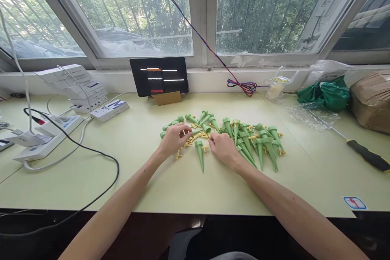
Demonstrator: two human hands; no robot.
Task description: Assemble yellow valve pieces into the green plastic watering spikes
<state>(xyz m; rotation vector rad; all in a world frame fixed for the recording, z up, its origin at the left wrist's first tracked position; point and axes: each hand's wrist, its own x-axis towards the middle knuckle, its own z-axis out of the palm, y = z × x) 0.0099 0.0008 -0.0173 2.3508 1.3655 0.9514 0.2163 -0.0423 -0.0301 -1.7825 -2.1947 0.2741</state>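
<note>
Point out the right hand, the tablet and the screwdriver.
Right hand (224, 149): head view, back of the hand.
Tablet (176, 74): head view, dark screen.
Screwdriver (369, 155): head view, handle.

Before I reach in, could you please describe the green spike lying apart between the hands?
On the pale table, look this side of the black tablet, between the left hand and right hand. The green spike points its tip toward the near edge, separate from the other spikes.

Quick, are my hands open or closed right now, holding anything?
Left hand: fingers curled by a green spike; grip unclear.
Right hand: fingers curled; can't tell if holding.
</note>
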